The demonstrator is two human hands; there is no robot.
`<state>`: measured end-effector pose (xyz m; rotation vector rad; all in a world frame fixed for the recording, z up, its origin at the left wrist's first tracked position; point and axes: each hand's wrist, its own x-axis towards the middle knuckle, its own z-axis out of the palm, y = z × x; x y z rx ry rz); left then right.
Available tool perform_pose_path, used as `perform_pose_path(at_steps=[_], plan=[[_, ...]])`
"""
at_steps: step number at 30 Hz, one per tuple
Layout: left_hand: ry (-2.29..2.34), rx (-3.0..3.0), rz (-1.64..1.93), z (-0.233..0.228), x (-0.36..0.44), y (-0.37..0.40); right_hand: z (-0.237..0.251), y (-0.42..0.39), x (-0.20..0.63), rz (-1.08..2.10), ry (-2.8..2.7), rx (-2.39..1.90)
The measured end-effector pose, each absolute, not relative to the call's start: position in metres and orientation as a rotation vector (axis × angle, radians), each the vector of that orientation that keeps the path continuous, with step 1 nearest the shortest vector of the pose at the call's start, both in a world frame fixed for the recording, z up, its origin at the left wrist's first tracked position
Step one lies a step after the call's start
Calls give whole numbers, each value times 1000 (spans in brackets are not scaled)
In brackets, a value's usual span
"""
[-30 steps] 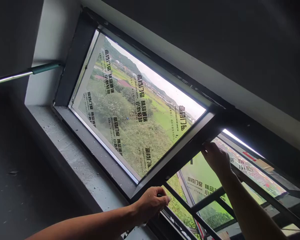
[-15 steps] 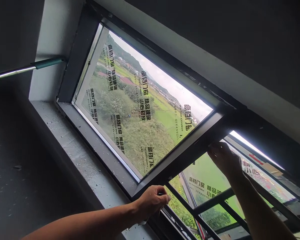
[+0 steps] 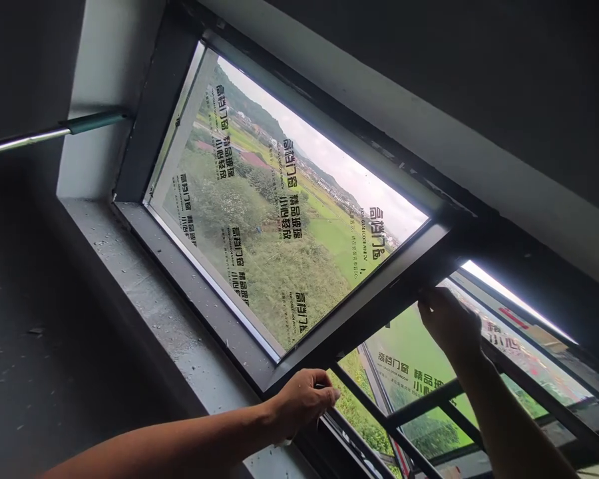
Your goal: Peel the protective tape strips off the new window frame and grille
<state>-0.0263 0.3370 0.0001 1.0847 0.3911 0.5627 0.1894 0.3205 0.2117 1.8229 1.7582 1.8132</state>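
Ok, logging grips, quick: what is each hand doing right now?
Left hand: fingers curled on the lower end of the dark window frame bar.
Right hand: gripping the same bar higher up.

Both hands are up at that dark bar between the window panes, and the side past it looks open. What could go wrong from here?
The right hand and left hand both press the dark frame bar beside an opened sash; fingers could get pinched if it swings. Beyond lies a drop to fields behind thin guard bars, so anything let go might fall out. Grit on the sill could make a braced arm slip.
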Motion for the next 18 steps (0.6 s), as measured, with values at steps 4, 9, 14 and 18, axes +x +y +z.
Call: perform_pose_path(at_steps=[4,9,14,18], plan=[[392,1092,587,-3,-24,337,206,324,189,1814,1780,1904],[361,1079,595,-9,-18,337,204,331,190,1775,1741,1994],[355,1100,603,-8,-18,336,203,335,193,1722,1801,2160],[345,1084,616,-8,-18,336,205,334,199,1744,1843,2362]])
